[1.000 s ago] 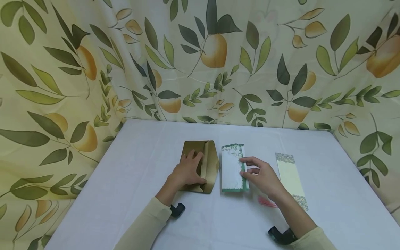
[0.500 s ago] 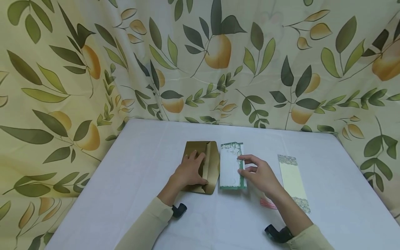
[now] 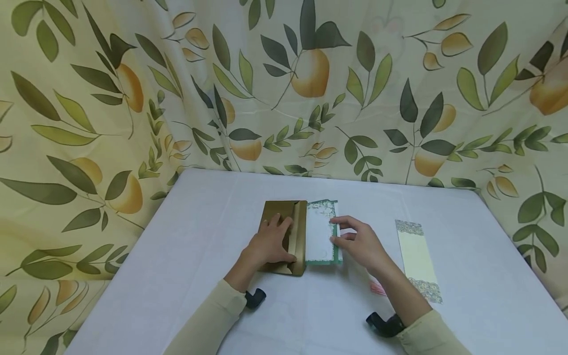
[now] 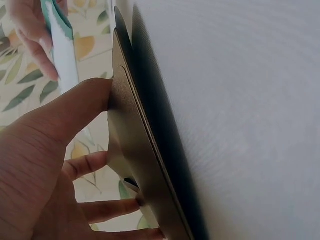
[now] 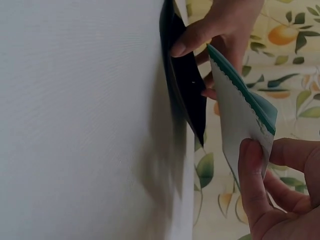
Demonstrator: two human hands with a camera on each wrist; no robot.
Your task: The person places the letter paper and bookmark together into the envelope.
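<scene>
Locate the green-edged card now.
In the head view, the card is pinched by the right hand, at the right edge of the gold envelope, left of the cream strip.

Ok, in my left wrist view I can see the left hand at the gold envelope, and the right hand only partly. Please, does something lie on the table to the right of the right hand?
Observer: Yes, the head view shows a pale yellow strip with patterned ends there.
Operator: Thank you. And how does the right hand hold the card?
Observer: In the right wrist view it pinches the card, with the thumb on one face and fingers behind.
Operator: Is there also something near the right forearm?
Observer: Yes, a pink item, partly hidden by the forearm in the head view; I cannot tell what it is.
</scene>
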